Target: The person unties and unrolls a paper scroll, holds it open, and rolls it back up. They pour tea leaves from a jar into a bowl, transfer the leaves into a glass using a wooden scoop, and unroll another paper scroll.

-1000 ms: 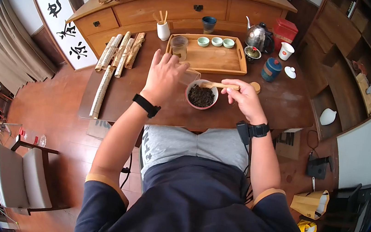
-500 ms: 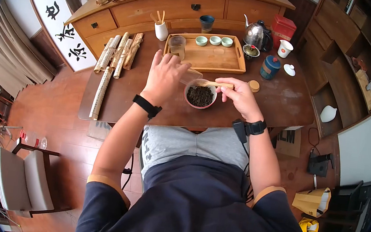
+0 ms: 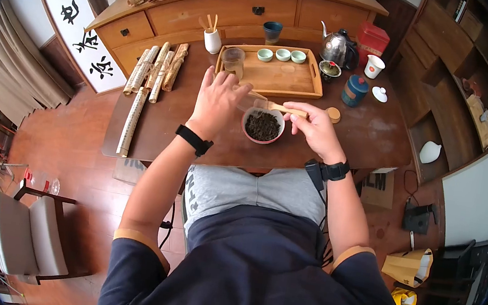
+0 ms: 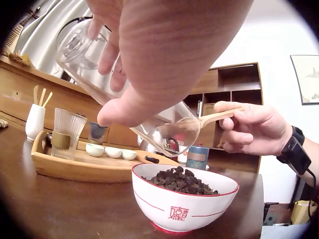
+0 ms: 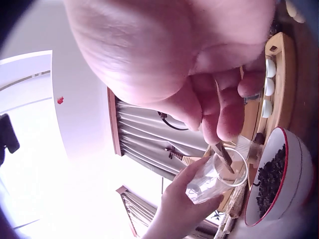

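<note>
My left hand (image 3: 218, 103) grips a clear glass jar (image 4: 82, 62), tilted with its mouth low and to the right. Thumb and fingers of my right hand (image 3: 318, 130) pinch a light wooden scoop (image 4: 218, 116), whose tip reaches into the jar's mouth. Close below that mouth stands a white bowl (image 4: 184, 209) with a red rim and red lettering. Dark, dry tea leaves (image 3: 262, 127) are heaped inside it. In the right wrist view the scoop's tip shows through the glass.
Behind the bowl lies a wooden tray (image 3: 277, 82) with three small green cups and a ribbed glass. To its right are a metal kettle (image 3: 337, 48), a blue canister (image 3: 355, 91) and a white lid (image 3: 379, 94). Bamboo scrolls (image 3: 159, 72) lie at the left.
My right hand has shifted slightly left with the scoop, and the scoop's tip has changed position at the jar's mouth. My left hand and the bowl stay nearly where they were.
</note>
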The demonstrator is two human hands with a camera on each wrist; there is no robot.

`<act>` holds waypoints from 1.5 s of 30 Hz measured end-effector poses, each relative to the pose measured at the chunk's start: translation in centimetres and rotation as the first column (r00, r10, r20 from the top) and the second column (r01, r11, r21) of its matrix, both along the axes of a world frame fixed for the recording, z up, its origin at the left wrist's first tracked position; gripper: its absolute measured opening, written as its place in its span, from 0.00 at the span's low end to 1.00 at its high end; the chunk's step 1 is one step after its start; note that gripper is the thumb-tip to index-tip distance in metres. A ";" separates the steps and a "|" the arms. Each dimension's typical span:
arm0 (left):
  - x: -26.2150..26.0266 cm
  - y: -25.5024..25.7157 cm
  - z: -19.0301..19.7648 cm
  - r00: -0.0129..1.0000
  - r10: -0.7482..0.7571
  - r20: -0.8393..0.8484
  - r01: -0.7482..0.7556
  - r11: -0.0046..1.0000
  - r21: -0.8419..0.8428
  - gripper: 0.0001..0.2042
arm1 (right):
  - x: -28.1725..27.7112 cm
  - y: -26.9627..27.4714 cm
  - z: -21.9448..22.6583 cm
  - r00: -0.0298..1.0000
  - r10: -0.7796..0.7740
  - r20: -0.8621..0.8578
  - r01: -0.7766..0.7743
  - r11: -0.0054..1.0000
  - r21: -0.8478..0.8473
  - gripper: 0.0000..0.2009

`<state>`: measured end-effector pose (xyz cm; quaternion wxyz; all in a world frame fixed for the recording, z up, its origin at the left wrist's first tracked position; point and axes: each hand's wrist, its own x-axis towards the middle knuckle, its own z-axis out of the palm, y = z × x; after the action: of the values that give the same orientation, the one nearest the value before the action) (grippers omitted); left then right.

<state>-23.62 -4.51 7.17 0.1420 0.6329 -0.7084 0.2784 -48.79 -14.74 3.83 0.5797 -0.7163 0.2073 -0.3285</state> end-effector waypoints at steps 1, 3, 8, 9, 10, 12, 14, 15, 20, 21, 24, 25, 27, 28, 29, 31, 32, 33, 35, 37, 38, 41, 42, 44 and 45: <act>0.1 -0.2 -0.1 1.000 0.002 0.002 -0.002 1.000 -0.005 0.16 | 0.1 0.2 0.1 0.999 0.008 -0.047 -0.011 0.998 -0.056 0.15; 0.3 -0.2 -0.1 0.998 0.022 0.056 -0.020 0.999 -0.029 0.16 | 0.0 0.2 0.1 0.997 0.025 -0.068 -0.027 0.999 -0.026 0.15; 0.0 0.2 0.4 0.999 0.027 0.043 -0.028 1.000 0.010 0.16 | -0.3 0.8 0.6 0.995 -0.019 -0.095 0.007 0.992 -0.126 0.15; 0.0 0.0 0.3 0.999 0.020 0.030 -0.020 1.000 0.009 0.16 | -0.1 0.8 0.7 0.997 -0.005 -0.075 -0.004 0.994 -0.113 0.15; 0.1 -0.2 0.2 0.999 0.018 0.033 -0.019 1.000 0.006 0.16 | 0.0 0.8 0.5 0.996 0.008 -0.087 -0.016 0.996 -0.091 0.15; 0.1 -0.1 0.1 0.999 0.016 0.037 -0.016 1.000 -0.004 0.16 | -0.1 0.8 0.4 0.995 0.006 -0.097 -0.014 0.997 -0.082 0.15; 0.2 0.2 0.4 0.999 0.036 0.036 -0.036 0.999 0.016 0.16 | -0.4 0.7 0.4 0.990 -0.027 -0.137 0.015 0.996 -0.091 0.15; 0.1 0.4 0.5 0.998 0.046 0.036 -0.047 0.998 0.038 0.17 | -0.6 0.7 0.2 0.990 -0.025 -0.139 0.013 0.996 -0.086 0.15; 0.7 -0.3 -0.4 1.000 0.021 0.020 -0.021 1.000 0.003 0.17 | -0.6 0.4 0.0 0.995 -0.029 -0.091 0.024 0.998 -0.051 0.14; 0.6 -0.2 -0.3 1.000 0.016 0.005 -0.016 1.000 -0.014 0.17 | -0.6 0.5 0.1 0.992 -0.056 -0.113 0.051 0.997 -0.051 0.14; 0.6 0.5 0.2 0.999 0.047 -0.021 -0.048 0.998 -0.041 0.17 | -1.2 0.4 0.1 0.995 -0.096 -0.015 0.095 0.995 -0.029 0.14; 0.6 0.6 0.0 0.999 0.048 -0.022 -0.049 0.998 -0.039 0.17 | -1.2 0.3 0.2 0.996 -0.086 0.019 0.086 0.996 -0.031 0.14; 0.8 0.5 -0.2 0.999 0.051 0.003 -0.051 0.998 -0.046 0.17 | -1.2 0.6 0.5 0.997 -0.073 0.018 0.073 0.997 -0.007 0.14; 0.8 0.4 -0.3 0.999 0.051 0.004 -0.051 0.997 -0.049 0.17 | -1.2 0.7 0.6 0.998 -0.059 0.017 0.059 0.998 0.017 0.14; 0.7 0.4 -0.4 0.999 0.042 0.017 -0.041 0.998 -0.050 0.17 | -1.2 0.7 0.5 0.998 -0.056 0.015 0.056 0.998 0.014 0.14; 0.6 0.6 -0.2 0.999 0.039 0.031 -0.037 0.998 -0.049 0.17 | -1.0 0.7 0.2 0.998 -0.067 -0.008 0.067 0.997 0.038 0.14; 0.5 0.6 -0.1 0.999 0.023 0.041 -0.021 0.998 -0.051 0.17 | -1.0 0.7 0.0 0.998 -0.063 -0.010 0.063 0.997 0.038 0.14; 0.3 0.6 0.0 0.999 0.010 0.050 -0.007 0.999 -0.053 0.17 | -1.1 0.7 -0.1 0.998 -0.061 -0.024 0.062 0.997 0.039 0.14; 0.1 0.5 -0.3 0.999 -0.004 0.053 0.007 0.999 -0.050 0.17 | -1.1 0.5 -0.3 0.998 -0.045 -0.033 0.046 0.998 0.037 0.14; 0.1 0.5 -0.5 0.999 -0.015 0.051 0.018 0.999 -0.049 0.18 | -0.8 0.5 -0.5 0.998 -0.048 0.039 0.045 0.997 0.063 0.15; 0.1 0.5 -0.6 0.999 -0.012 0.048 0.014 0.999 -0.048 0.18 | -0.9 0.7 -0.1 0.999 -0.034 0.037 0.031 0.997 0.071 0.15; -0.4 0.5 -0.2 1.000 -0.008 0.004 0.008 1.000 -0.021 0.19 | -0.7 1.0 0.0 1.000 0.001 0.007 -0.001 0.998 0.066 0.14; -0.3 0.5 -0.3 1.000 -0.007 -0.003 0.006 0.999 -0.033 0.20 | -0.8 1.1 0.3 1.000 -0.010 0.017 0.009 0.998 0.055 0.14; 0.1 0.7 -0.4 0.997 0.009 -0.078 -0.014 0.998 -0.056 0.21 | -1.0 0.9 0.4 0.995 -0.080 0.061 0.076 0.995 0.072 0.15; 0.4 0.9 -0.5 0.988 0.003 -0.153 -0.015 0.997 -0.075 0.22 | -1.1 0.8 0.7 0.989 -0.121 0.083 0.114 0.990 0.085 0.15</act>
<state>-23.20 -3.61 6.69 0.2184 0.6498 -0.6815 0.2563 -49.85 -13.90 4.52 0.5960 -0.6640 0.2362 -0.3849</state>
